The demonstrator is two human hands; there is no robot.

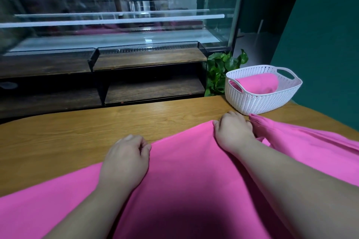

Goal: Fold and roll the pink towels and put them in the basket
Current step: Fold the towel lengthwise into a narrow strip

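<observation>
One view only, head cam. One rolled towel [260, 83], pink, already lay in the white basket [258, 103] at the far right of the tabletop [77, 128] — so the task looked partly done. The flat towel [184, 170], also pink, was spread over the near tabletop under both forearms; its fold looked barely begun & its rolling not begun. The left grip [126, 159] had fingers curled, pinching the towel's far edge. The right grip [233, 132] was curled over the same edge, nearer the basket. Bunched pink cloth [310, 141] lay just right of it — same towel or another, can't tell. Beyond: a leafy plant [219, 68] beside the basket, a dark shelf unit [149, 58], a glass case [116, 15]. Nothing blocked the way to the basket.
</observation>
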